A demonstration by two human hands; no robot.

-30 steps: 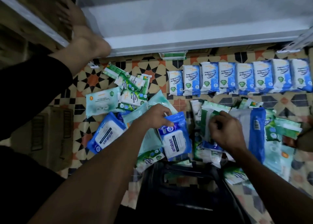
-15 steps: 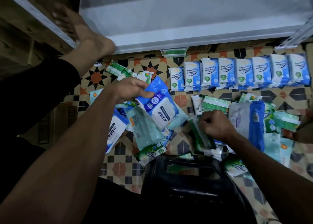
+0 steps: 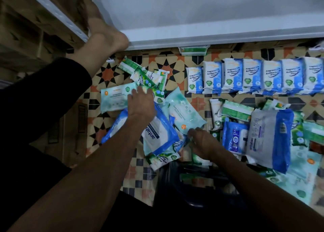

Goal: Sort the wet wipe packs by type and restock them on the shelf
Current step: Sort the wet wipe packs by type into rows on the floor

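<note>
Blue antabax pack (image 3: pixel 158 135) lies just near-right of the flat, open left hand (image 3: pixel 140 103); right hand (image 3: pixel 199 142) pinches a pale teal pack (image 3: pixel 184 114).

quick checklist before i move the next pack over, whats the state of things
1. Left hand free: ok, fingers straight, resting on the blue and white antabax pack and the pale teal pack.
2. Right hand grip: cannot tell, fingers curl at the edge of the light blue pack.
3. Sorted row of blue and white antibacterial packs: ok, lined up upright on the patterned tile floor.
4. White shelf: ok, bare where visible.
5. Loose pile sorted: not ok, types overlap.
</note>
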